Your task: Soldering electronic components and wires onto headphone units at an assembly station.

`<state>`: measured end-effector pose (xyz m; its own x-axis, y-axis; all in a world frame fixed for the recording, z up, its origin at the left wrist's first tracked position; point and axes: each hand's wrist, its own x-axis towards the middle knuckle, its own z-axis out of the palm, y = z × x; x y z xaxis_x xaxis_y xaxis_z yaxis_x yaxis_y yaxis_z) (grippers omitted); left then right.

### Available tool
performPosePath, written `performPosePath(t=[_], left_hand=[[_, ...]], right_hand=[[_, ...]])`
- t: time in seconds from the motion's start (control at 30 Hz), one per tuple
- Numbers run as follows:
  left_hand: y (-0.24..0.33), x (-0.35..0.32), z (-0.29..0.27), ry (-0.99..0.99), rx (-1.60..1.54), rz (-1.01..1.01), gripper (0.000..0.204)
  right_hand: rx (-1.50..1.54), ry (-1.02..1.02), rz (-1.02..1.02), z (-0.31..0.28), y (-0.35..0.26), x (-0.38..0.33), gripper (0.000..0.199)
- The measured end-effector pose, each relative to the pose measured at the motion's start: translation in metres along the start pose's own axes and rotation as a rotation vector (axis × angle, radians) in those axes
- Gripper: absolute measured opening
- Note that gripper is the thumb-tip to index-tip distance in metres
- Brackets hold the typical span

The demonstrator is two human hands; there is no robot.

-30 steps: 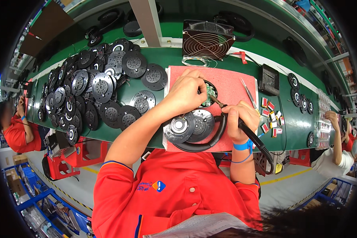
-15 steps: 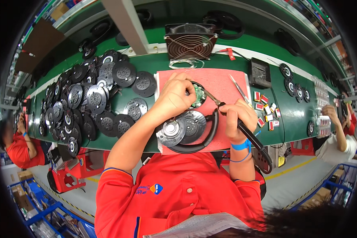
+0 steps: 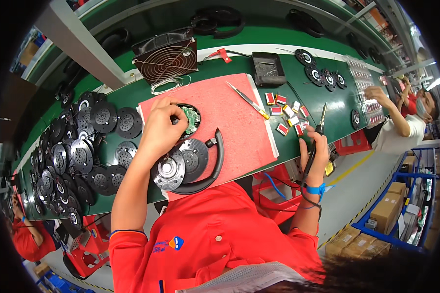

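My left hand is pinched at the left side of a round black headphone ear cup with a green circuit board inside. What lies between the fingertips is hidden. Away to the right, off the pink mat, my right hand grips a soldering iron, its metal tip pointing up. Below the ear cup lie a silver-rimmed speaker disc, a black perforated disc and a curved black headband. A slim pointed tool with a yellow end rests on the mat's right part.
Several small red-and-white battery packs lie right of the mat, near a black tray. Many black speaker discs are heaped at left. A fan stands behind the mat. A co-worker in white sits at right.
My right hand has carried the soldering iron from the ear cup out to the right, turning its tip upward. The left hand stays at the ear cup. The view has swung right.
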<state>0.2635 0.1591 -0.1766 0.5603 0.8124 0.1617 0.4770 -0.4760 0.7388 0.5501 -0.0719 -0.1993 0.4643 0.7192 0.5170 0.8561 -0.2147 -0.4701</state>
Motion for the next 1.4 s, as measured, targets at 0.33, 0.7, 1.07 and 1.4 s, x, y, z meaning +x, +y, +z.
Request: performPosePath(t=[0.33, 0.7, 1.07, 1.4], left_hand=[[-0.001, -0.005, -0.019, 0.048, 0.103, 0.237, 0.008], [0.047, -0.04, -0.016, 0.072, 0.028, 0.676, 0.039], [0.018, -0.064, -0.032, 0.444, -0.102, 0.645, 0.019], [0.023, -0.072, -0.029, 0.148, -0.298, 0.286, 0.015]], right_hand=[[-0.21, -0.11, -0.206, 0.009, 0.006, 0.009, 0.023], [0.705, -0.246, -0.43, 0.064, -0.139, 0.042, 0.028], [1.482, -0.656, -0.05, 0.099, -0.179, 0.036, 0.031], [0.985, -0.361, -0.219, 0.1, -0.174, 0.031, 0.021]])
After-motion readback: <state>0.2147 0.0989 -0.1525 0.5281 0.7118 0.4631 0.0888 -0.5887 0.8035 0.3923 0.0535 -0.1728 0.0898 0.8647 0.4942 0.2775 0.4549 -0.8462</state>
